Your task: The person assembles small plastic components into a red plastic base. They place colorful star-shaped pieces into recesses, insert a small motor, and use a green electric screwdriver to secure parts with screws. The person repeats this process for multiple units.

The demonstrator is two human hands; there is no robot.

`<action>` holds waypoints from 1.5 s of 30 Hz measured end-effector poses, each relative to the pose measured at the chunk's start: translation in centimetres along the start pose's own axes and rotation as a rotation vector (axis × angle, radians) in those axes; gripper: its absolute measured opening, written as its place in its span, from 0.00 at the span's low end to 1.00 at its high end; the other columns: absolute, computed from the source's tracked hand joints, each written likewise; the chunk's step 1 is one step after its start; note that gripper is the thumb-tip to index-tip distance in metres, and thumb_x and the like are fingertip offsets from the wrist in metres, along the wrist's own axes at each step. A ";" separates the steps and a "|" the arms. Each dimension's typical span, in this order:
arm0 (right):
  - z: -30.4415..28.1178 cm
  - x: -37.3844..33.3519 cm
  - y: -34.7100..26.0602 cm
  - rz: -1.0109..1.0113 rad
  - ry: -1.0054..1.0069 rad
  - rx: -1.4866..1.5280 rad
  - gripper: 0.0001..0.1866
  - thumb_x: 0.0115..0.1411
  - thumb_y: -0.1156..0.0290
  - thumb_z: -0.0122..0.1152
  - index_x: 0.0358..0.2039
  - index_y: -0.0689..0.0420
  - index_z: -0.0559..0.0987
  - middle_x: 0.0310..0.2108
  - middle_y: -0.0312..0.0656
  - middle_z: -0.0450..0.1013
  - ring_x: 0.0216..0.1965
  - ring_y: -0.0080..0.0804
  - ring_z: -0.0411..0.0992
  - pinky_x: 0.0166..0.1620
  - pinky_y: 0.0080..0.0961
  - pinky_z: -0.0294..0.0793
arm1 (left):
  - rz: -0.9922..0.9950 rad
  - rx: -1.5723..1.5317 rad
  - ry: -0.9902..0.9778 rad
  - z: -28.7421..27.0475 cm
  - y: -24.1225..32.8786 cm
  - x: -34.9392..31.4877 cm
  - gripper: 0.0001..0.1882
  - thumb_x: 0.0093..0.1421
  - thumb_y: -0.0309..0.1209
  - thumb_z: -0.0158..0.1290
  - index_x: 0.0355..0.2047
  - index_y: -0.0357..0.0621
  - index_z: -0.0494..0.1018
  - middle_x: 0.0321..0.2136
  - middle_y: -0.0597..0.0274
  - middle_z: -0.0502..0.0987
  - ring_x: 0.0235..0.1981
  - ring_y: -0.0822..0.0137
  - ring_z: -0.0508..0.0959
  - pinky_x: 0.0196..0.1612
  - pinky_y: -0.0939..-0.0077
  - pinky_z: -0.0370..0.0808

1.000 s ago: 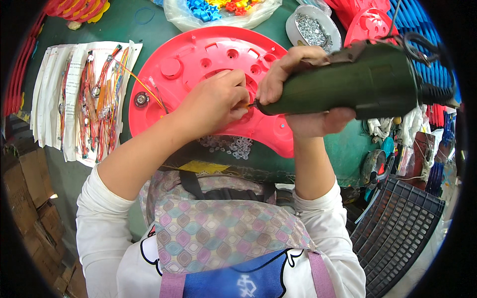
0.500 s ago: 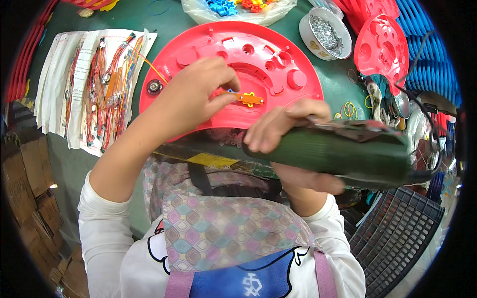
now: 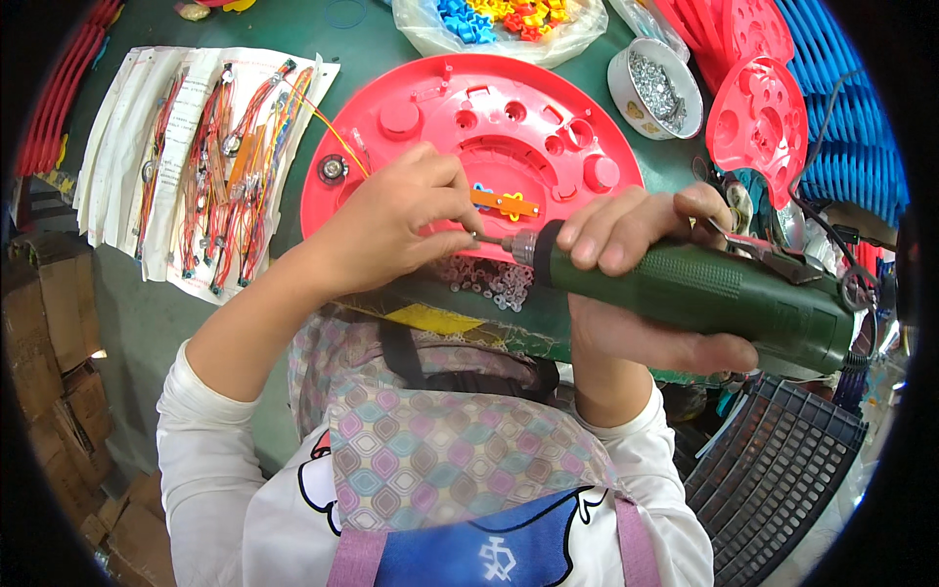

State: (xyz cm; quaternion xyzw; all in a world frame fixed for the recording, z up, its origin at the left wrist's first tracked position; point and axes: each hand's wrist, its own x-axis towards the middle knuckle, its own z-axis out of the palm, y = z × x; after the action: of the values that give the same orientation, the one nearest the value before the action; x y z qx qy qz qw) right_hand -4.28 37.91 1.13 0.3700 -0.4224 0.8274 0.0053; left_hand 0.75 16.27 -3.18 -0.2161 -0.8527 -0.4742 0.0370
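My right hand (image 3: 636, 254) is wrapped round a dark green electric screwdriver (image 3: 704, 298), its bit pointing left. Thumb and fingertips of my left hand (image 3: 406, 210) are pinched together at the tip of the bit; whatever small piece they hold there is hidden. Both hands are over the near edge of a red rounded plastic shell (image 3: 430, 98) with posts and holes. On the shell lies a narrow orange strip board (image 3: 518, 203) with yellow and blue pieces under it. A round speaker-like part (image 3: 334, 168) with red and yellow wires sits at the shell's left.
Small clear rings (image 3: 499, 284) lie by the table's near edge. Wired assemblies on white sheets (image 3: 147, 147) are at left. A bowl of screws (image 3: 665, 117), a bag of coloured plastic pieces (image 3: 548, 49) and red moulded panels (image 3: 758, 117) stand at the back. A black crate (image 3: 773, 470) is lower right.
My left fingertips have left the orange strip board and come to the screwdriver's tip. The screwdriver, blurred before, is now steadier, with its bit in sight. The view has shifted slightly.
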 end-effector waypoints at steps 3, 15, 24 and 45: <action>-0.4 0.9 1.1 -0.018 -0.015 -0.013 0.62 0.49 0.12 0.48 0.61 0.61 0.67 0.28 0.42 0.74 0.28 0.38 0.75 0.34 0.37 0.79 | 0.040 0.142 0.087 0.2 -0.5 0.8 0.08 0.51 0.26 0.68 0.32 0.45 0.81 0.31 0.63 0.73 0.37 0.59 0.72 0.43 0.65 0.71; -0.1 2.6 3.5 -0.006 -0.082 -0.016 0.61 0.52 0.16 0.51 0.60 0.67 0.65 0.27 0.46 0.74 0.27 0.42 0.76 0.35 0.40 0.82 | -0.059 0.281 0.064 -1.2 -0.2 1.2 0.07 0.51 0.27 0.67 0.30 0.44 0.82 0.31 0.61 0.73 0.37 0.57 0.72 0.42 0.63 0.73; 0.3 2.0 2.2 0.288 -0.003 -0.349 0.61 0.51 0.16 0.52 0.59 0.68 0.64 0.28 0.48 0.75 0.28 0.41 0.77 0.36 0.39 0.82 | 0.008 0.366 0.104 -0.5 -1.2 1.0 0.05 0.51 0.28 0.66 0.29 0.45 0.81 0.31 0.62 0.73 0.38 0.58 0.73 0.43 0.63 0.74; -0.9 2.3 2.2 -0.001 0.017 -0.080 0.63 0.51 0.14 0.49 0.60 0.68 0.66 0.26 0.45 0.74 0.27 0.38 0.75 0.35 0.39 0.79 | 0.190 0.130 0.026 2.3 1.3 -0.6 0.08 0.50 0.30 0.66 0.30 0.45 0.79 0.29 0.61 0.69 0.34 0.58 0.73 0.38 0.64 0.73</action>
State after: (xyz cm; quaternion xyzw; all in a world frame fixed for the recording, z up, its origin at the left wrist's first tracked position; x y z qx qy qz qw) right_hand -7.24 36.43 0.70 0.3628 -0.4546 0.8131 0.0241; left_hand 2.10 18.57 -3.57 -0.2870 -0.8568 -0.4149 0.1068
